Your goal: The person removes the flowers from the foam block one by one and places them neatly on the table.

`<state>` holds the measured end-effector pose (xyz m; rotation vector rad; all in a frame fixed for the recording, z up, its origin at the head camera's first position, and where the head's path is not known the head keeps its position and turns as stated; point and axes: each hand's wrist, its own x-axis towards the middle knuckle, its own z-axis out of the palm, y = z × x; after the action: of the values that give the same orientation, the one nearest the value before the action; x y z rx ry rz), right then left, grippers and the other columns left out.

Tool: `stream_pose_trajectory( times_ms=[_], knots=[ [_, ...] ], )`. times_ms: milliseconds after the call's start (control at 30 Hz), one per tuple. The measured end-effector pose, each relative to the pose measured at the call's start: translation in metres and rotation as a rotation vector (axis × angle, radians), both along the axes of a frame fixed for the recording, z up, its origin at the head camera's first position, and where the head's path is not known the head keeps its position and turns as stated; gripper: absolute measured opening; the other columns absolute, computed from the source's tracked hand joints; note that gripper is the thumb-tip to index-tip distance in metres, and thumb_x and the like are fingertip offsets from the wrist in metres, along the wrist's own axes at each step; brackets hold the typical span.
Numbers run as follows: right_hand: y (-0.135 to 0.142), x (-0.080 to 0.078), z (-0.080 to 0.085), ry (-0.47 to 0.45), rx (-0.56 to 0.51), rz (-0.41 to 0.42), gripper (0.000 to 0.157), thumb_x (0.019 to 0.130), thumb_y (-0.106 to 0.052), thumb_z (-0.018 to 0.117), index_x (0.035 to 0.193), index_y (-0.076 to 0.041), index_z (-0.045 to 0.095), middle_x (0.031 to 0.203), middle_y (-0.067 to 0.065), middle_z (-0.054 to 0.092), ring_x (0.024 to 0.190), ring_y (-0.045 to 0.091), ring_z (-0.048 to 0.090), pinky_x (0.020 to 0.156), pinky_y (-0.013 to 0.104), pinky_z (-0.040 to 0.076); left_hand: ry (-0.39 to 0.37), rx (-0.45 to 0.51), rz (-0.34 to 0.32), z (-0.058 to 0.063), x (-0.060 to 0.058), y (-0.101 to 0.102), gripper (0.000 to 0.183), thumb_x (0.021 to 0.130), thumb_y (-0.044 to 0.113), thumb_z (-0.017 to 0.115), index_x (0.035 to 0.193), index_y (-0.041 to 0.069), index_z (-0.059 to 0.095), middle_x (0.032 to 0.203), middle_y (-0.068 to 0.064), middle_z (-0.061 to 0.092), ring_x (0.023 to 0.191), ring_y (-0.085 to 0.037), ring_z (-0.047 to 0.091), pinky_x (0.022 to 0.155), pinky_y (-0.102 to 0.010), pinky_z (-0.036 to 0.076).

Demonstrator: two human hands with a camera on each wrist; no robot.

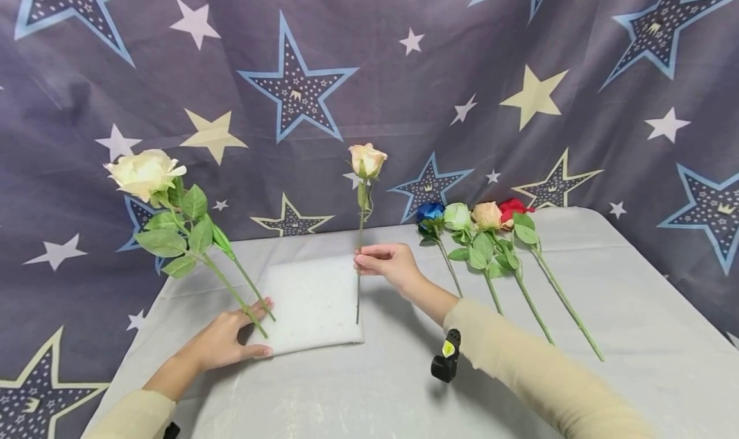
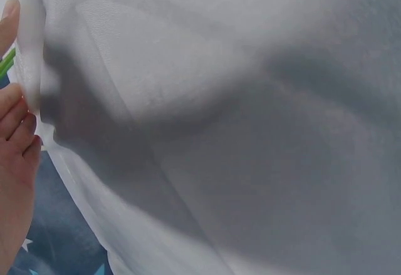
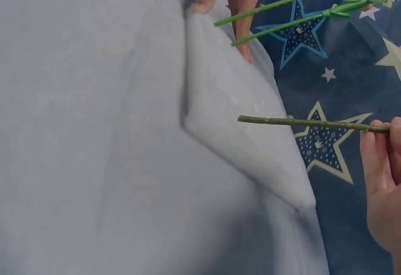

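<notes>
My right hand (image 1: 392, 267) pinches the thin stem of a pale peach rose (image 1: 367, 161), held upright over the right part of a white foam block (image 1: 314, 298). In the right wrist view, the cut end of that stem (image 3: 263, 120) shows in front of the foam; whether it touches cannot be told. My left hand (image 1: 228, 339) rests at the block's left side, thumb and fingers spread along it. A cream rose (image 1: 144, 174) and a second green stem (image 1: 248, 277) stand tilted left at the block's left part. Any bloom on the second stem is hidden in the head view.
To the right on the grey-covered table (image 1: 404, 387) lie a blue rose (image 1: 430, 213), a pale green rose (image 1: 457, 217), a peach rose (image 1: 487, 215) and a red rose (image 1: 512, 209), stems toward me. A star-patterned curtain (image 1: 375, 92) hangs behind.
</notes>
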<state>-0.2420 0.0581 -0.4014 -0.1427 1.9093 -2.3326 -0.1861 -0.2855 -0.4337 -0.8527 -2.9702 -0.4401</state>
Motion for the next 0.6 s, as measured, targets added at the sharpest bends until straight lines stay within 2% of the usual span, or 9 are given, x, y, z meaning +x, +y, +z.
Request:
stream_pose_trajectory(
  times_ms=[267, 600],
  knots=[
    [0.032, 0.010, -0.011, -0.008, 0.056, 0.046, 0.034, 0.085, 0.007, 0.065, 0.116, 0.018, 0.058, 0.109, 0.025, 0.069, 0.071, 0.009, 0.072, 0.077, 0.032, 0.061, 0.024, 0.010, -0.006, -0.001, 0.000, -0.001, 0.084, 0.072, 0.055, 0.077, 0.134, 0.003, 0.055, 0.140, -0.015, 0.055, 0.122, -0.040, 0.057, 0.103, -0.053, 0.045],
    [0.065, 0.019, -0.027, -0.062, 0.073, 0.114, 0.039, 0.086, 0.004, 0.065, 0.119, 0.020, 0.055, 0.094, 0.011, 0.076, 0.073, 0.009, 0.072, 0.078, 0.031, 0.061, 0.008, 0.007, -0.006, -0.001, 0.000, 0.000, 0.085, 0.072, 0.057, 0.076, 0.135, 0.004, 0.055, 0.141, -0.015, 0.054, 0.123, -0.041, 0.056, 0.103, -0.054, 0.045]
  ],
)
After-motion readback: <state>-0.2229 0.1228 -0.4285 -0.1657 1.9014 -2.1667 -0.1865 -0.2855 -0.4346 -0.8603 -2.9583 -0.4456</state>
